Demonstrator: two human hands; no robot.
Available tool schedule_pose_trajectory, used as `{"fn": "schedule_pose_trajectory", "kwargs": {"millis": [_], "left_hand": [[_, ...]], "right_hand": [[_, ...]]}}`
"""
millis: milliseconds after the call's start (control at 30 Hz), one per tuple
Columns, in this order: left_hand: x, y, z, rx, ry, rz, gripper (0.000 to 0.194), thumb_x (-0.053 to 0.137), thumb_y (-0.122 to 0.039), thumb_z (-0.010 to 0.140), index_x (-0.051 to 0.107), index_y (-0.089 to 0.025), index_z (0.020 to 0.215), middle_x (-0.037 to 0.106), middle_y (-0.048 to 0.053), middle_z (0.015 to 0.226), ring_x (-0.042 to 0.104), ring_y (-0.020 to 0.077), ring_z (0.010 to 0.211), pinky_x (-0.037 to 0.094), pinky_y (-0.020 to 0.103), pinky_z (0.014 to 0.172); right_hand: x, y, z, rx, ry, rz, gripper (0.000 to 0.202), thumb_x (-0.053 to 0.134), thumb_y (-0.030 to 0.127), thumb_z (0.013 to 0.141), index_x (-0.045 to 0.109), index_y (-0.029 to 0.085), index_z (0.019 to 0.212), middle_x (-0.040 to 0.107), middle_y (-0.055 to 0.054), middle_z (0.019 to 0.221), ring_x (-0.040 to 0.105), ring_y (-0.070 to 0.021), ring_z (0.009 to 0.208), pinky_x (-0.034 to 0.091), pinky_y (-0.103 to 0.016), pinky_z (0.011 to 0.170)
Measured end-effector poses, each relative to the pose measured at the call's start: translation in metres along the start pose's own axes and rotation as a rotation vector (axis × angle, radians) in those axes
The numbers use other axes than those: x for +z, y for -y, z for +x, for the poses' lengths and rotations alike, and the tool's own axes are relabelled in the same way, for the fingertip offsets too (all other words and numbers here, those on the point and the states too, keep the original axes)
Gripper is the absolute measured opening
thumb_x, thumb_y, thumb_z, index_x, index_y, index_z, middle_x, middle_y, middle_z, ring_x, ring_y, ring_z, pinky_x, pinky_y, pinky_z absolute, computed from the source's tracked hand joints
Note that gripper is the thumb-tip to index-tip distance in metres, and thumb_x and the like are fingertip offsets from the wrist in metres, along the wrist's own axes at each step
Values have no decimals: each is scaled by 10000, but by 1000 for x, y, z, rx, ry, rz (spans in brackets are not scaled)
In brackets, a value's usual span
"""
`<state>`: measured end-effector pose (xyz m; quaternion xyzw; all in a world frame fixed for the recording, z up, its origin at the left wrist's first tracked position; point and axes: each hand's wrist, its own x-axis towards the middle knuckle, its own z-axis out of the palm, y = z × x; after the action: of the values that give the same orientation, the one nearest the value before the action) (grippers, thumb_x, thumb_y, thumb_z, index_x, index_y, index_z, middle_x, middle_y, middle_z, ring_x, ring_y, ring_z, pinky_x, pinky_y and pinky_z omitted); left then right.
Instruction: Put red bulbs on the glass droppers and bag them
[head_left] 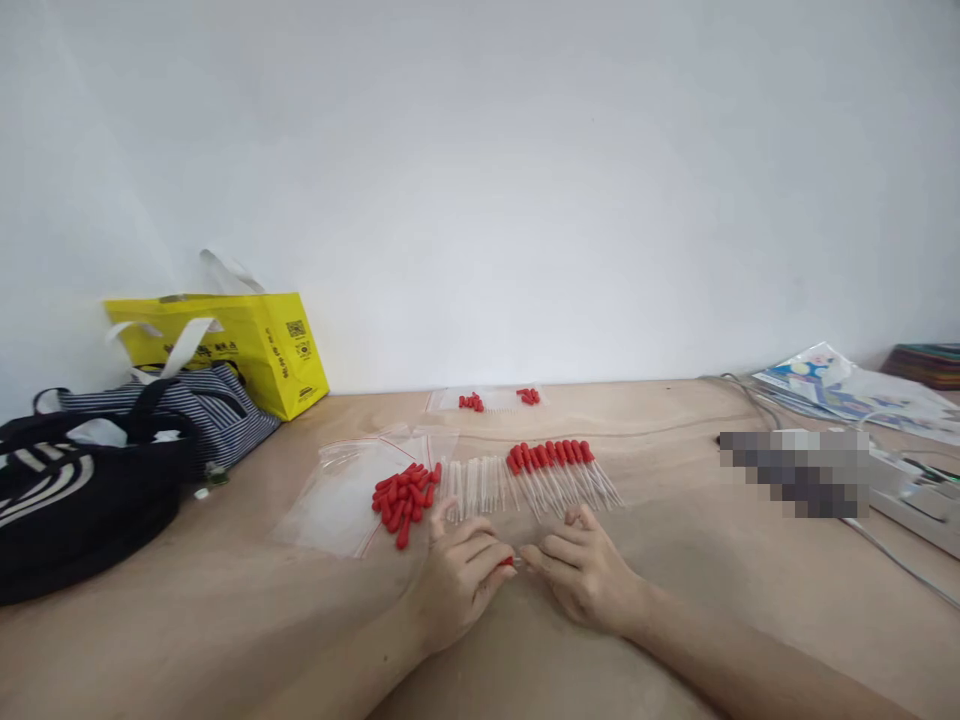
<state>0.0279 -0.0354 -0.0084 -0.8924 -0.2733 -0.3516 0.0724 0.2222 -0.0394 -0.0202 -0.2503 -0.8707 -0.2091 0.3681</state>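
Note:
My left hand [459, 580] pinches a red rubber bulb [508, 561], which shows only partly between thumb and fingers. Facing it, my right hand [589, 572] is closed on a thin clear tube [517, 562] whose short visible end meets the bulb; the rest lies hidden in the fingers. Beyond my left hand lies a pile of loose red rubber bulbs [405, 497]. To the right of that pile, bare clear tubes [480, 482] lie side by side. Several droppers with red bulbs on clear tubes [564, 468] form a slanted row beyond my right hand.
Clear zip bags [330, 497] lie flat beside the bulb pile. Another bag [495, 400] with red bulbs sits near the wall. At left are a black bag [90, 510], a striped bag [236, 420] and a yellow bag [289, 350]. A power strip [926, 505] and cables lie right.

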Motion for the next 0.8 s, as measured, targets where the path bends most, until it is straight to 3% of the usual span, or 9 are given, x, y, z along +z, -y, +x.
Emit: {"fn": "schedule_pose_trajectory", "kwargs": {"millis": [133, 300, 567, 800], "left_hand": [[-1, 8, -1, 10, -104, 53, 208, 409, -313, 866, 608, -250, 859, 677, -50, 698, 582, 167, 861, 7, 469, 991], [3, 10, -4, 17, -108, 101, 192, 434, -317, 854, 614, -258, 881, 687, -27, 847, 567, 187, 944, 3, 489, 994], [2, -6, 3, 27, -125, -22, 160, 429, -144, 827, 578, -195, 803, 686, -25, 760, 598, 159, 857, -28, 468, 1016], [3, -10, 4, 6, -105, -57, 182, 400, -143, 828, 565, -196, 775, 676, -32, 735, 599, 141, 809, -8, 456, 1014]], "right_hand": [[3, -4, -1, 55, -61, -152, 90, 488, 179, 808, 577, 170, 826, 552, 30, 574, 460, -98, 604, 269, -356, 797], [6, -8, -7, -18, -125, -121, 84, 499, 146, 800, 573, 168, 834, 579, 46, 567, 513, -95, 684, 209, -408, 922], [10, -6, -12, -53, -176, -92, 149, 437, 85, 795, 558, 153, 848, 587, 45, 569, 527, -72, 666, 202, -373, 918], [8, 0, -8, -32, -172, -45, 148, 416, 79, 790, 549, 142, 801, 576, 39, 575, 493, -69, 627, 216, -365, 876]]}}
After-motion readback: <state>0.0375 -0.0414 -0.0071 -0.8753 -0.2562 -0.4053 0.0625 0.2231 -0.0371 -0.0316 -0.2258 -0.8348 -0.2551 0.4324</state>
